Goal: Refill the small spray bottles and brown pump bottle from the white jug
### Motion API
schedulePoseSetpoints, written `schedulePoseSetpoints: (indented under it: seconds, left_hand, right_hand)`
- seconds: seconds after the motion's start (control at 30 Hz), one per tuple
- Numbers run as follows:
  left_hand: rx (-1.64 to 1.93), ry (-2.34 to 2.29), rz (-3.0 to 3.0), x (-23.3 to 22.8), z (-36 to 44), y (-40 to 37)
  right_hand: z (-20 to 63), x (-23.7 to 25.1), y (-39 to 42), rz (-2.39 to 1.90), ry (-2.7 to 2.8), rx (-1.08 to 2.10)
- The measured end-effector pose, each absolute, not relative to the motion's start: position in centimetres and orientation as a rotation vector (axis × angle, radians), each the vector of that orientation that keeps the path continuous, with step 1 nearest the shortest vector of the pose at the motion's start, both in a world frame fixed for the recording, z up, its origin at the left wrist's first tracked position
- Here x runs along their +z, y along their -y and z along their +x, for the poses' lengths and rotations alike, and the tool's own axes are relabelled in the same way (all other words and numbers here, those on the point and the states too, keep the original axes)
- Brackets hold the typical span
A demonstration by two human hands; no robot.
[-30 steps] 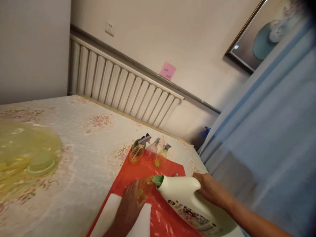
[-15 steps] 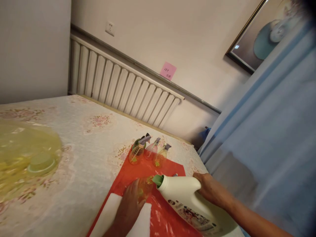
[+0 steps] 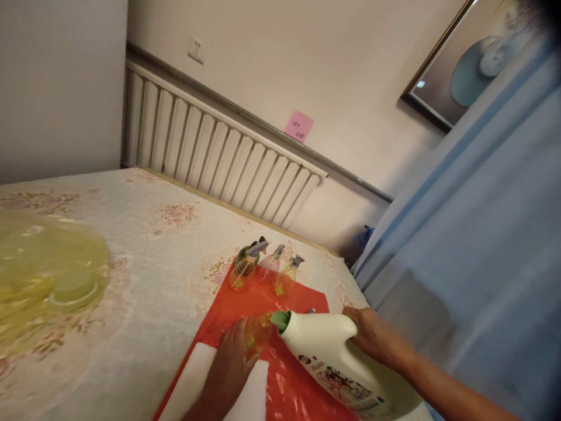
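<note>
My right hand [image 3: 372,336] grips the handle of a large white detergent jug [image 3: 326,351], tilted with its green spout [image 3: 280,320] over a small clear bottle [image 3: 258,332] of yellow liquid. My left hand [image 3: 228,368] is wrapped around that small bottle, steadying it on a red plastic sheet [image 3: 263,298]. Behind them, three small spray bottles [image 3: 263,270] with grey trigger heads stand in a row at the sheet's far edge.
A white cloth [image 3: 193,380] lies on the sheet under my left wrist. A yellow transparent bag with a green lid [image 3: 72,290] rests at the left of the floral tablecloth [image 3: 144,280]. A radiator [image 3: 210,152] lines the wall; a blue curtain [image 3: 482,234] hangs at right.
</note>
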State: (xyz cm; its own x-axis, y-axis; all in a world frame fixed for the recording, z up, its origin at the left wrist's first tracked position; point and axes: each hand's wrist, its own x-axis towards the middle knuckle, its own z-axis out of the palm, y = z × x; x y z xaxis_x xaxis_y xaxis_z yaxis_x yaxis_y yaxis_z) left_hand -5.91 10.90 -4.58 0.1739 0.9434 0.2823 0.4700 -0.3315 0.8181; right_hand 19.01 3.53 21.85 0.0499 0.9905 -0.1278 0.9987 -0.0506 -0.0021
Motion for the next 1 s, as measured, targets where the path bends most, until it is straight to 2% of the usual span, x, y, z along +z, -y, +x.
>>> schedulePoseSetpoints:
  seconds: [1.0]
  left_hand:
    - [1.048, -1.341, 1.905, -4.30, -5.90, -10.87]
  right_hand:
    - [18.95, 21.97, -3.49, 2.214, -2.117, -0.171]
